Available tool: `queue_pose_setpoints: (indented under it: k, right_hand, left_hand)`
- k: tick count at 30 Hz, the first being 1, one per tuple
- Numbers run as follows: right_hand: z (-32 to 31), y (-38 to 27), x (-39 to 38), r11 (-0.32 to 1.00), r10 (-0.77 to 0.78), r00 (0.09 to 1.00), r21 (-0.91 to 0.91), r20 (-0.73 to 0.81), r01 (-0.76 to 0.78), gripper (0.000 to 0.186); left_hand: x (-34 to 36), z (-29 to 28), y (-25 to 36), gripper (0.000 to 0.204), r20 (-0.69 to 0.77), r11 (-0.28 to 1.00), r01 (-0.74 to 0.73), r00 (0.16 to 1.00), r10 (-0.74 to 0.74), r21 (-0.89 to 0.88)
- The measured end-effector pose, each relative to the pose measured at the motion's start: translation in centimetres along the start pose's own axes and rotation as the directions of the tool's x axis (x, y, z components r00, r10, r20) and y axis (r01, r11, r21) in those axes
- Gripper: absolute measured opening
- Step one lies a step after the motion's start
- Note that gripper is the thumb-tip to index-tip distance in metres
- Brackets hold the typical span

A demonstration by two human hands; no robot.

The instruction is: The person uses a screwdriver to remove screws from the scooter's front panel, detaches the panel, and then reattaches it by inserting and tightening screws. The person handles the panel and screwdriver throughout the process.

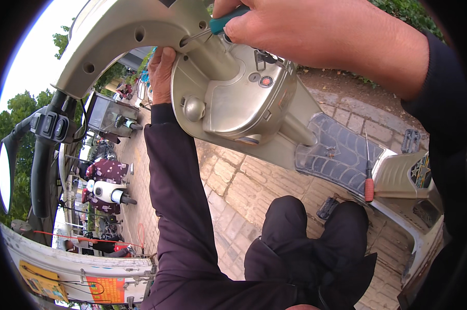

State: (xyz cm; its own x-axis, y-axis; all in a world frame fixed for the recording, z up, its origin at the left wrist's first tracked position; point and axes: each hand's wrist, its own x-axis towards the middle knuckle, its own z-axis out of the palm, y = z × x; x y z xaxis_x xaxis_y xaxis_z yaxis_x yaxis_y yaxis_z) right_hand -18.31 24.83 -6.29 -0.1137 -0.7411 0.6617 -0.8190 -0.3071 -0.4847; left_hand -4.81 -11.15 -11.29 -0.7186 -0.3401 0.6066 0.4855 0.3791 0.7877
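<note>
The right hand (316,36) was clenched around a teal-handled screwdriver (224,23) at 12 o'clock, its tip at the beige front panel (233,98) of an electric scooter. The left hand (162,72) grasped the panel's edge, at 11 o'clock. A red-handled screwdriver (368,181) lay on the footboard mat (336,155), at 3 o'clock.

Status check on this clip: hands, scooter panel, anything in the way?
Right hand drives teal-handled screwdriver into beige scooter panel. Left hand grips panel edge. Red-handled screwdriver lies on footboard mat, clear.

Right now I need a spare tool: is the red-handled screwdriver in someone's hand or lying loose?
Lying loose. The red-handled screwdriver rests on the scooter's footboard, with no hand on it.
</note>
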Motion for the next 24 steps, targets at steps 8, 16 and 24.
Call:
queue_pose_setpoints:
  k: [8,16,24]
  right_hand:
    - [-2.2,-2.7,2.5,0.511,-0.139,0.740,-0.592,0.658,0.623,0.013]
    - [1.3,-0.7,2.0,0.737,-0.216,0.954,-0.606,0.210,0.300,0.012]
    - [2.4,-1.0,0.3,0.794,-0.345,0.934,-0.501,0.098,0.345,0.012]
  left_hand:
    - [0.0,0.1,0.1,0.050,0.023,1.000,0.017,1.000,-0.017,-0.023]
    - [-0.2,0.7,0.2,0.051,0.022,0.999,0.014,1.000,-0.013,-0.034]
    - [-0.4,1.1,0.5,0.049,0.061,0.996,0.011,0.998,-0.006,-0.090]
